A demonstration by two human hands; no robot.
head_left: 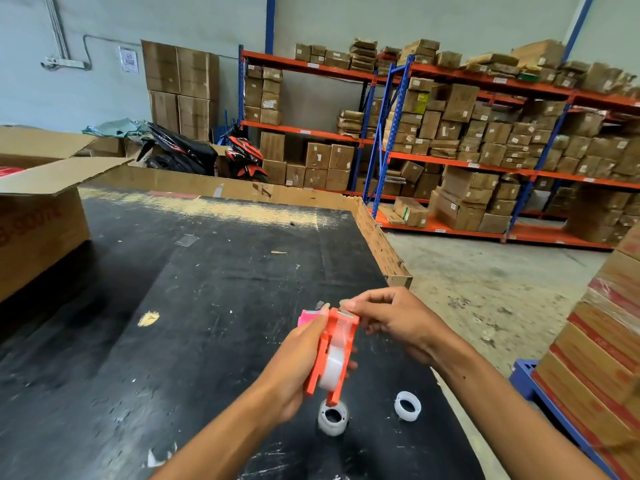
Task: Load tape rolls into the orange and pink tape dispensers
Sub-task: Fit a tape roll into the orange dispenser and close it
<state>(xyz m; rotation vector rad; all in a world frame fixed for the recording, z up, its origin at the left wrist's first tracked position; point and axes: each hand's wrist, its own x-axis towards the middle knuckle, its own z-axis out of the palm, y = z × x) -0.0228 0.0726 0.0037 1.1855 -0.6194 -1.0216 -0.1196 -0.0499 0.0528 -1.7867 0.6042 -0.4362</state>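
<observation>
My left hand (298, 368) grips the orange tape dispenser (325, 348) by its side, above the black table. A clear tape roll (331, 367) sits inside it. My right hand (391, 317) pinches the tape end at the dispenser's cutter tip. The pink dispenser (307, 317) lies on the table just behind my left hand, mostly hidden. A full clear tape roll (332, 418) stands on the table below the orange dispenser. An empty white core ring (408, 406) lies to its right near the table edge.
The black table (173, 306) has a cardboard rim along its far and right sides. A large open cardboard box (38, 216) stands at the left. Stacked cartons on a blue pallet (595, 362) are close on the right. Shelving with boxes fills the background.
</observation>
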